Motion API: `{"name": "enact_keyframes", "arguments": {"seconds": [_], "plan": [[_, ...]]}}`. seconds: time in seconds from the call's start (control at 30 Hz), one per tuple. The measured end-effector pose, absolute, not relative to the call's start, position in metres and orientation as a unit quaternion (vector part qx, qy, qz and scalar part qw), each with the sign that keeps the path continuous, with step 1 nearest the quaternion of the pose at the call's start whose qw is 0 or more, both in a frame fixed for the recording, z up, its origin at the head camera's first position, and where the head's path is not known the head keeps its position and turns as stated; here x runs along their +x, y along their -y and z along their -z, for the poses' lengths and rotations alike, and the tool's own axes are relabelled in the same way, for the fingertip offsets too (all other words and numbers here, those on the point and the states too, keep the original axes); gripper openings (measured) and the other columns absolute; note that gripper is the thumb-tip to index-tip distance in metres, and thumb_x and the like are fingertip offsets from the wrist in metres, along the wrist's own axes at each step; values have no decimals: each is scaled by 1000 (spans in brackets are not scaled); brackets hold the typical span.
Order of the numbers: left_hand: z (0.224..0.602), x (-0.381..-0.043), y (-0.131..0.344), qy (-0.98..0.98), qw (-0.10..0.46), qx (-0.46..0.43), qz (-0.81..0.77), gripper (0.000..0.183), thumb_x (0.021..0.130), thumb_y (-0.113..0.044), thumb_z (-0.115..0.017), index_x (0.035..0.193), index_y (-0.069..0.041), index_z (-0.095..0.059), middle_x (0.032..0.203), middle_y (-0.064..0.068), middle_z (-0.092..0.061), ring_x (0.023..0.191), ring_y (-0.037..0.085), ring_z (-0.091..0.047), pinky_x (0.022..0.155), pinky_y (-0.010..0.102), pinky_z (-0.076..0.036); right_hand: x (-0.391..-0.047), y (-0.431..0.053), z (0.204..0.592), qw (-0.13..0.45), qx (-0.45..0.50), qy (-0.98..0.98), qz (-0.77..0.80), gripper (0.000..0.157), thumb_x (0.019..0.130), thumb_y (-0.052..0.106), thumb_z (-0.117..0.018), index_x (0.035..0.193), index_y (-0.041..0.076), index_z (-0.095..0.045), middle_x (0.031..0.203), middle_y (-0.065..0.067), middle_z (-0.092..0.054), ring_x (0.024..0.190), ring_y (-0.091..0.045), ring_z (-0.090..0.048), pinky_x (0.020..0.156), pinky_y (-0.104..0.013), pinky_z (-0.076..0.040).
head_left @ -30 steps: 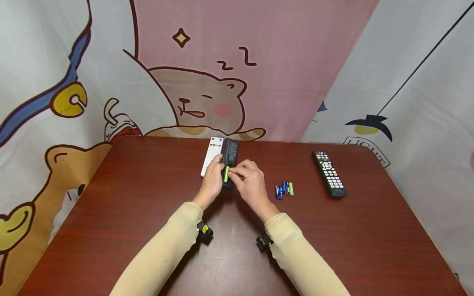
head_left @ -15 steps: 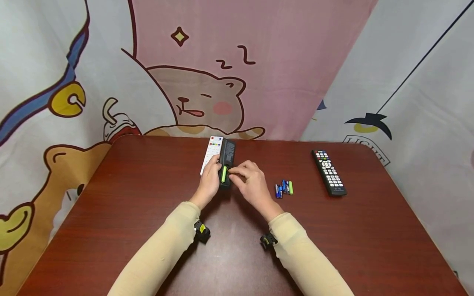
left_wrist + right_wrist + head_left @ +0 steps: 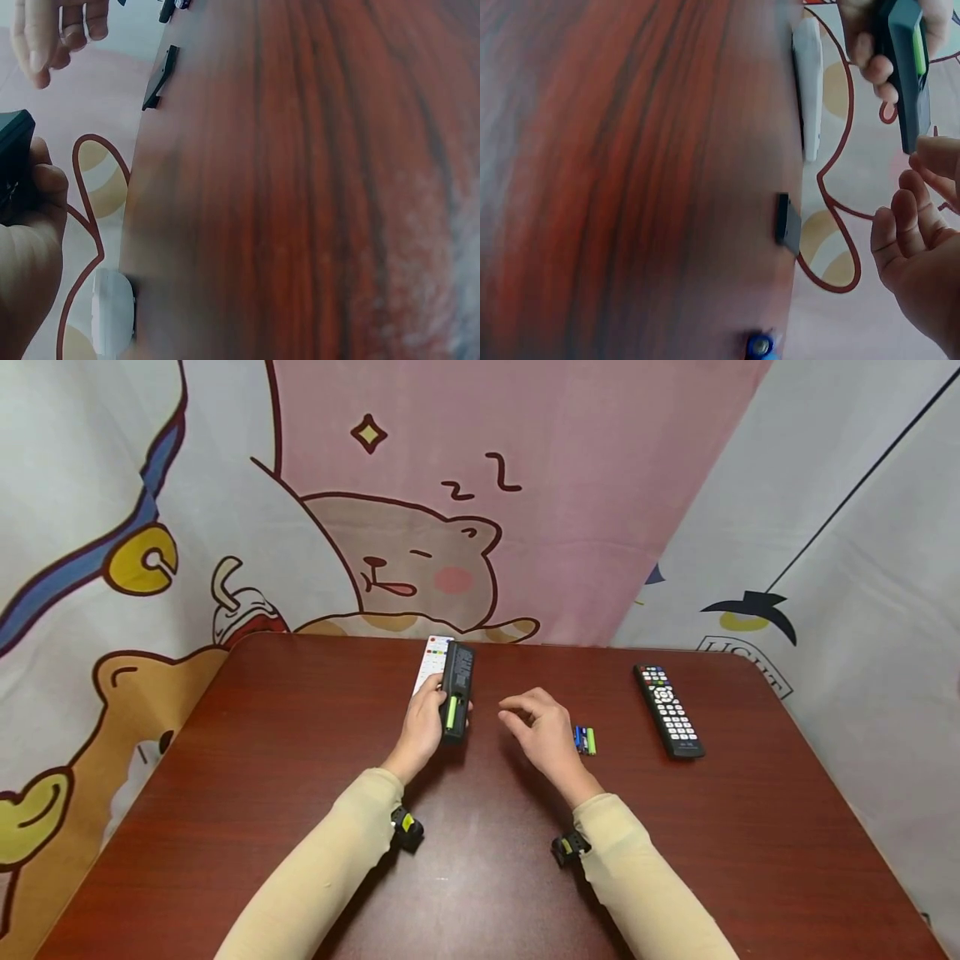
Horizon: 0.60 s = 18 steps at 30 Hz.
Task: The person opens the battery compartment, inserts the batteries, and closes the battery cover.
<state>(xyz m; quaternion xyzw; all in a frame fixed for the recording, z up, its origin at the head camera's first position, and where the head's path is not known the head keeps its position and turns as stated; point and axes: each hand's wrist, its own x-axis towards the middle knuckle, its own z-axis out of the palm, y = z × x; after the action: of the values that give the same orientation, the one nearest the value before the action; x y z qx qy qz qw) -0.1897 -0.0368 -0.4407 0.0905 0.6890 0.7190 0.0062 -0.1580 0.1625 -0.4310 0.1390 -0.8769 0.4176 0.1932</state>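
My left hand (image 3: 422, 728) grips a black remote control (image 3: 460, 667), back side up, raised over the table. Its battery compartment is uncovered, and a green battery (image 3: 452, 713) lies in it. To the right, my right hand (image 3: 546, 733) hovers with fingers loosely bent and nothing visible between them. Partly behind that hand lies a small group of batteries (image 3: 590, 741), blue and green; the rest are hidden by it. A small black cover (image 3: 787, 223) sits on the table in the right wrist view, and the left wrist view also has this cover (image 3: 160, 79).
A white remote control (image 3: 431, 665) lies beyond the left hand, partly covered by the black one in the head view. Another black remote with white buttons (image 3: 667, 712) rests at the right of the brown table (image 3: 300, 710). A patterned curtain (image 3: 585, 510) hangs behind.
My right hand has let go at the battery compartment and drawn away to the right, now covering some of the loose batteries. The left hand keeps its grip on the remote, tilting it slightly.
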Motion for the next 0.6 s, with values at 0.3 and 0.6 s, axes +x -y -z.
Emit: {"name": "enact_keyframes", "arguments": {"seconds": [0.3, 0.6], "plan": [[440, -190, 38, -671, 21, 72, -738, 44, 99, -7, -27, 132, 4, -54, 101, 40, -64, 63, 17, -63, 56, 28, -54, -158, -182, 434, 196, 123, 888, -397, 13, 88, 8, -81, 101, 6, -80, 93, -7, -70, 76, -22, -62, 69, -33, -51], [441, -189, 39, -657, 28, 71, -750, 45, 98, -6, -27, 134, 4, -53, 100, 38, -65, 65, 20, -64, 58, 29, -55, -156, -193, 433, 177, 105, 894, -397, 12, 91, 9, -78, 102, 5, -80, 96, -8, -70, 76, -20, -57, 67, -29, -44]]}}
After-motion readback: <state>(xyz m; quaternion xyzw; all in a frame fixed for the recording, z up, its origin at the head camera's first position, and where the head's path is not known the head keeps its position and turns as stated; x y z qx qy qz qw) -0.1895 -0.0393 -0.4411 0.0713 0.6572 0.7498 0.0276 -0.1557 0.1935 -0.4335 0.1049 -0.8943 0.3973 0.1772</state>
